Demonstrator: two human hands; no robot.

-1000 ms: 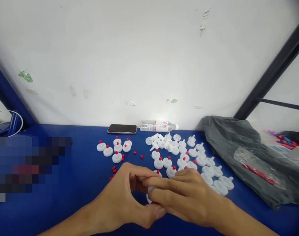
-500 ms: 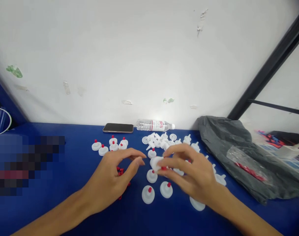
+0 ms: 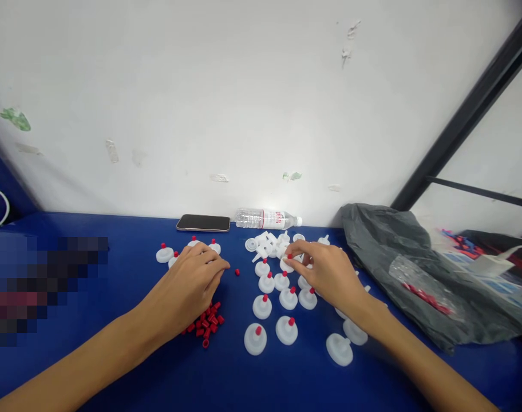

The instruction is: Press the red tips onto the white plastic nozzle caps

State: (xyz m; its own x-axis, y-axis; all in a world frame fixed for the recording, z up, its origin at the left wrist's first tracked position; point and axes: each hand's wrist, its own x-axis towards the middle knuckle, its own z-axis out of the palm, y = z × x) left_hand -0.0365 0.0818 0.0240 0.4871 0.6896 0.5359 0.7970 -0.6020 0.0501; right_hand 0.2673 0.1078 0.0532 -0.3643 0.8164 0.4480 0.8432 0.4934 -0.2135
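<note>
At the front of the white pile, my right hand [image 3: 325, 272] pinches a white spouted lid [image 3: 287, 264] by the red cap on its spout. The lid is upright, beside others with red-capped spouts. My left hand [image 3: 194, 280] hovers palm down above a heap of small red caps [image 3: 209, 320], fingers drawn together; whatever they hold, if anything, is hidden. A lone red cap [image 3: 237, 272] is just right of its fingertips. Red-capped white lids [image 3: 262, 307] stand in rough rows between my hands. More capped lids [image 3: 165, 253] sit behind my left hand, which partly covers them.
Along the wall lie a phone [image 3: 203, 222] and a clear plastic bottle [image 3: 267, 218]. Loose white lids [image 3: 265, 245] are piled before the bottle. Uncapped lids [image 3: 339, 349] lie under my right forearm. A dark grey plastic bag [image 3: 381, 252] with a clear packet [image 3: 424, 289] covers the right side.
My right hand has carried the lid away from me and lowered it among the others. My left hand has closed its fingers and moved left, uncovering the red caps.
</note>
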